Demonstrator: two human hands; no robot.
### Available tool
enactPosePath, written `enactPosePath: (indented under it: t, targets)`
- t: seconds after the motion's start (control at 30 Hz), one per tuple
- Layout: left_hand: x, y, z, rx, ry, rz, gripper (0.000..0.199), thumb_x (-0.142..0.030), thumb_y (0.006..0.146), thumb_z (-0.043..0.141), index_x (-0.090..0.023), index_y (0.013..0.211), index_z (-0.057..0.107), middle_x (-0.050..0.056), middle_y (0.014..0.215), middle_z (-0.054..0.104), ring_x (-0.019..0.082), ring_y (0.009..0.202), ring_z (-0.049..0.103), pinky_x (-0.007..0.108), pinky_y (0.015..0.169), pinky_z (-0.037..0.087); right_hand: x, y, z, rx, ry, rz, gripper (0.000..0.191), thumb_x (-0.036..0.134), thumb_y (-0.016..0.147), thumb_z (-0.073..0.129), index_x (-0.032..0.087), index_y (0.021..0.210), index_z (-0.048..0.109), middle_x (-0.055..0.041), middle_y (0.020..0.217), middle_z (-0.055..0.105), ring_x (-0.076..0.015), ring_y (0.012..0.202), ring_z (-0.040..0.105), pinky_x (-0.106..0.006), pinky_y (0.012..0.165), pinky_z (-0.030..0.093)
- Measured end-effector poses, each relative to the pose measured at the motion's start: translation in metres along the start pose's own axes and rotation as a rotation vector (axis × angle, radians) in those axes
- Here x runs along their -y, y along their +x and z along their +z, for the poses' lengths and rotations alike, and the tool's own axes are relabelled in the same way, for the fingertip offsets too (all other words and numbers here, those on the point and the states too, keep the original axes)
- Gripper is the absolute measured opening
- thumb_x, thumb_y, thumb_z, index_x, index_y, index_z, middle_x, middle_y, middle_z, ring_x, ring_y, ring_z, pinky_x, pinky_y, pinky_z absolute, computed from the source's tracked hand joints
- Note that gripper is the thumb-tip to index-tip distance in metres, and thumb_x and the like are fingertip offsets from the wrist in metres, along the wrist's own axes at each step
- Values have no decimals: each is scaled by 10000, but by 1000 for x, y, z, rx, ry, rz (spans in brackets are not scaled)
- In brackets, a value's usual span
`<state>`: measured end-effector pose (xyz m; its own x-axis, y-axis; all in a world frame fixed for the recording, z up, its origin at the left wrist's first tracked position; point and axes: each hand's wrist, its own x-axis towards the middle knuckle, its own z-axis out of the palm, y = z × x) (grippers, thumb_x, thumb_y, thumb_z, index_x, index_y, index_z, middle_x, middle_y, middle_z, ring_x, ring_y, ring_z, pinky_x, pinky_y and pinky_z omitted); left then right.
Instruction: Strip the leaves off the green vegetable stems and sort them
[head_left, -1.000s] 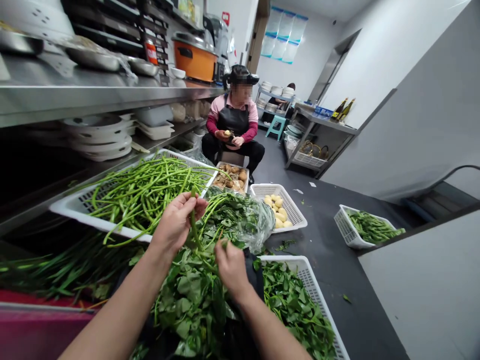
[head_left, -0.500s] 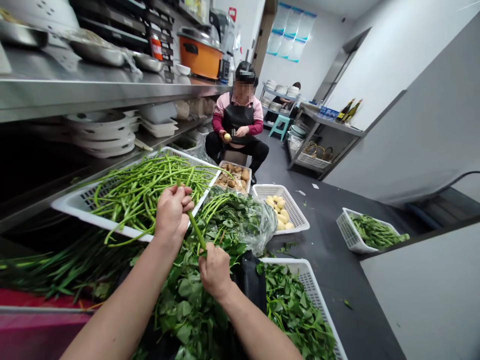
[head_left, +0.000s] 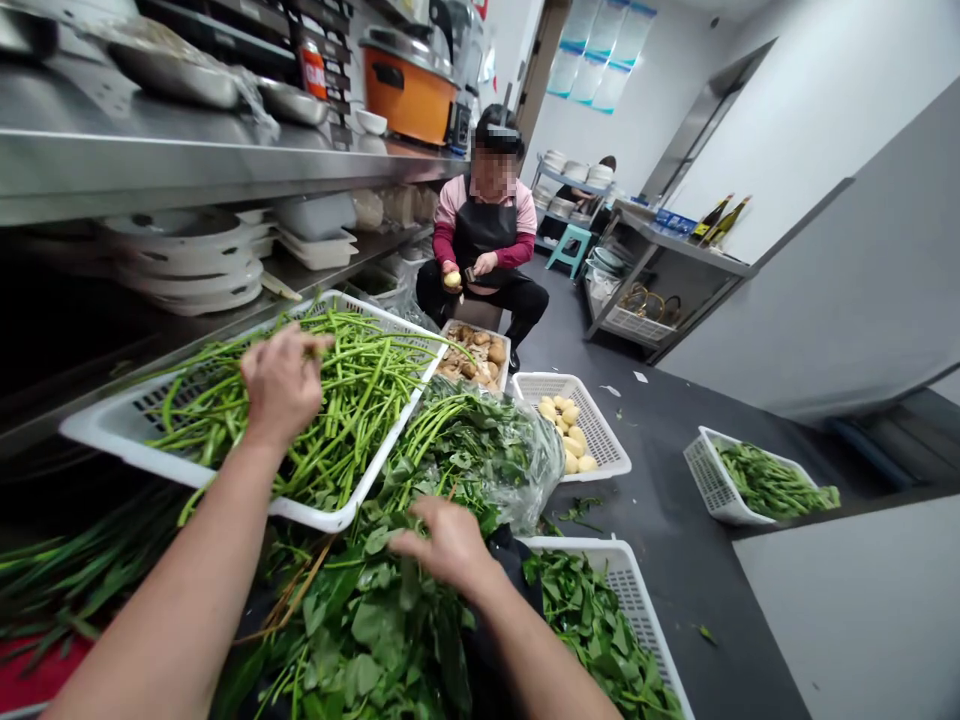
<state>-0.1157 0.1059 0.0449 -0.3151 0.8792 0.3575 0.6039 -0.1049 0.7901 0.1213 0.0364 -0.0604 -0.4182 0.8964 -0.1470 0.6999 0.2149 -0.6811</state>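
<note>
My left hand (head_left: 281, 388) hovers over the white basket (head_left: 330, 518) of long green stems (head_left: 352, 400). Its fingers are loosely apart, somewhat blurred, with no stem visible in them. Just above a heap of leafy greens (head_left: 367, 620), my right hand (head_left: 448, 545) is open, thumb and index finger spread and nothing between them. Beyond it, more long-stemmed greens (head_left: 472, 430) lie partly in a clear plastic bag (head_left: 544, 455). At lower right, a second white basket (head_left: 637, 590) is filled with loose green leaves (head_left: 592, 630).
A seated person (head_left: 487, 230) holds a peeled potato (head_left: 452, 280) behind a basket of unpeeled potatoes (head_left: 487, 350). Peeled potatoes (head_left: 574, 440) fill part of another basket. A steel shelf (head_left: 225, 170) runs along the left; a basket of green pods (head_left: 772, 480) stands right.
The thick green stem held between both hands is out of them. My left hand has moved left over the stem basket and loosened; my right hand has opened above the leaves.
</note>
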Motion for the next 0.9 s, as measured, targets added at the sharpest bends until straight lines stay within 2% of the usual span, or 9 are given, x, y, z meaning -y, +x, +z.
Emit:
enactPosePath:
  t: [0.07, 0.17, 0.23, 0.33, 0.5, 0.6, 0.67, 0.8, 0.9]
  targets:
    - [36, -18, 19, 93, 236, -28, 164, -157, 783, 473, -208, 889, 588, 11, 1205, 573, 353, 1316, 310, 609, 1046, 155, -9, 37, -9, -170, 232, 215, 164, 350, 800, 565, 206, 861, 615, -46, 940, 632, -205, 960, 574, -327, 848, 417]
    - [67, -40, 35, 130, 347, -81, 283, -112, 697, 515, -222, 929, 632, 108, 1275, 551, 429, 1312, 289, 675, 1008, 167, -29, 91, 0, -170, 396, 408, 99, 245, 811, 521, 169, 849, 571, -16, 730, 592, -155, 723, 593, -265, 649, 461]
    - [65, -52, 41, 43, 348, -15, 357, -146, 709, 505, -236, 1034, 619, 124, 1320, 512, 388, 1332, 276, 622, 1038, 196, -37, 116, 17, -129, 462, 476, 104, 233, 816, 494, 149, 856, 540, 21, 592, 520, -130, 544, 545, -229, 500, 430]
    - [39, -67, 45, 12, 261, 99, 347, -245, 767, 443, -223, 1070, 610, 107, 1273, 551, 283, 1265, 412, 468, 1053, 298, -38, 126, 38, -133, 575, 517, 86, 213, 812, 475, 146, 859, 498, 68, 504, 418, -94, 431, 450, -181, 408, 364]
    - [-2, -85, 48, 215, 78, -41, 323, -364, 781, 410, -219, 912, 667, 61, 1004, 698, 219, 932, 634, 302, 861, 467, -26, 78, 33, -305, 675, 452, 84, 207, 811, 457, 177, 889, 469, 45, 601, 484, -90, 492, 455, -172, 441, 390]
    - [-22, -96, 60, 380, -33, -141, 385, -457, 761, 456, -213, 981, 656, 54, 936, 717, 217, 817, 658, 296, 772, 493, -4, 31, 30, -353, 702, 168, 163, 235, 778, 520, 193, 936, 518, -1, 783, 612, -141, 686, 579, -230, 613, 491]
    - [-37, -105, 70, 465, -105, -124, 452, -479, 746, 479, -187, 1060, 624, 68, 911, 712, 228, 817, 657, 310, 762, 494, 14, 4, 32, -352, 658, -76, 211, 228, 785, 504, 189, 987, 553, -43, 928, 653, -180, 829, 617, -276, 738, 502]
    - [-65, -125, 73, 401, -206, -83, 437, -455, 803, 403, -151, 1048, 600, 31, 691, 644, 200, 645, 616, 308, 663, 490, 39, -41, 16, -243, 305, -282, 187, 197, 786, 492, 170, 920, 619, -82, 920, 680, -200, 808, 641, -288, 718, 507]
    - [-72, -138, 59, 324, -234, -50, 437, -483, 809, 424, -169, 1068, 585, -16, 609, 563, 154, 529, 529, 276, 580, 468, 44, -74, -35, -343, 154, -435, 179, 250, 842, 500, 190, 721, 617, -48, 788, 677, -160, 718, 635, -255, 672, 501]
